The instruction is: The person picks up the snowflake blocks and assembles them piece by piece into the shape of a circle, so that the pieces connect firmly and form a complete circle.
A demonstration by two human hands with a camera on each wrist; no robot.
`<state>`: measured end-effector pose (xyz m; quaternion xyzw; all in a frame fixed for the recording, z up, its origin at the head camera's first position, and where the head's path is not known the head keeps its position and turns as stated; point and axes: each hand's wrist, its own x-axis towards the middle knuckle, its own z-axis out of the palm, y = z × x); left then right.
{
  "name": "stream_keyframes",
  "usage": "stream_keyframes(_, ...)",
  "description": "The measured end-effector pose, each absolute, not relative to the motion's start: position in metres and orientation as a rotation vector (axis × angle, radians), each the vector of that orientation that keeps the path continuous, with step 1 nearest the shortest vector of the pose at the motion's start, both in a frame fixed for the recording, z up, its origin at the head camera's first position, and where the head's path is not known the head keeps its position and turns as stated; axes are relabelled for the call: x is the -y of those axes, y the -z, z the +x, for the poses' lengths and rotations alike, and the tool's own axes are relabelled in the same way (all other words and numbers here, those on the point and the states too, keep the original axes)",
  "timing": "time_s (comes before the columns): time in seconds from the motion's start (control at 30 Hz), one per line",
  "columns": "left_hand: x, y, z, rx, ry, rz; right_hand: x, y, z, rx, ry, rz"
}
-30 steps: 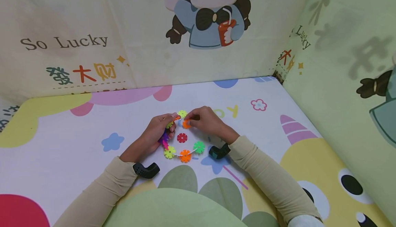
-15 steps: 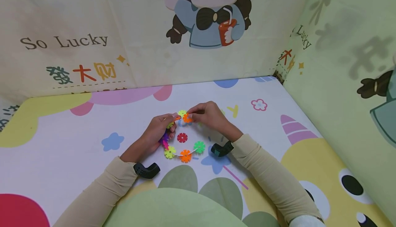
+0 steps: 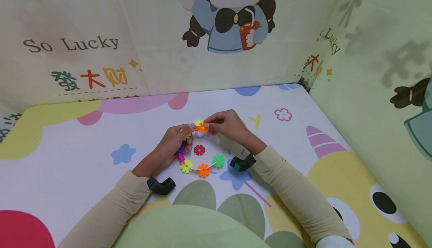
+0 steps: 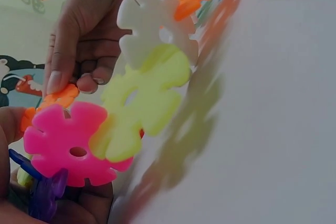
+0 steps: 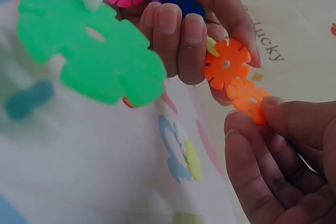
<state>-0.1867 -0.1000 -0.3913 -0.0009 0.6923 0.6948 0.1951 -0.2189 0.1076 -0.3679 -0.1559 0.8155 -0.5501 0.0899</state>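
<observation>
A chain of flower-shaped plastic interlocking discs curves below my left hand point(image 3: 172, 140), which grips one end of it. That end is an orange disc point(image 5: 227, 62), held between thumb and finger. My right hand point(image 3: 228, 126) pinches a second orange disc point(image 5: 247, 101) by its edge, and the two orange discs meet edge to edge; whether their slots are joined I cannot tell. Along the chain run a purple disc point(image 4: 47, 195), a pink disc point(image 4: 68, 142), a yellow disc point(image 4: 144, 103), a white disc point(image 4: 144, 19), another orange disc point(image 3: 203, 170) and a green disc point(image 3: 218, 161) at the far end.
A loose red disc point(image 3: 199, 150) lies on the table inside the chain's curve. Just beyond the hands is a loose yellow disc point(image 3: 198, 122). The printed tabletop point(image 3: 84, 188) meets a cloth backdrop point(image 3: 162, 53) behind and another at the right.
My right hand has moved up and slightly away, bringing its orange disc leftward against the orange end disc in my left hand. My left hand has hardly moved.
</observation>
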Motion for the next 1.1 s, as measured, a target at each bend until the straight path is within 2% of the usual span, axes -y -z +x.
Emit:
stream_keyframes(0.57,0.1006,0.3926,-0.1875,-1.985,-1.914,-0.011,-0.1065,0.3647,-0.2154,-2.206,1.691,-0.404)
stream_keyframes(1.1,0.099,0.3931,-0.1856,-2.019,-1.896,0.089,-0.1005,0.3687,-0.2097,-2.303,1.684,-0.448)
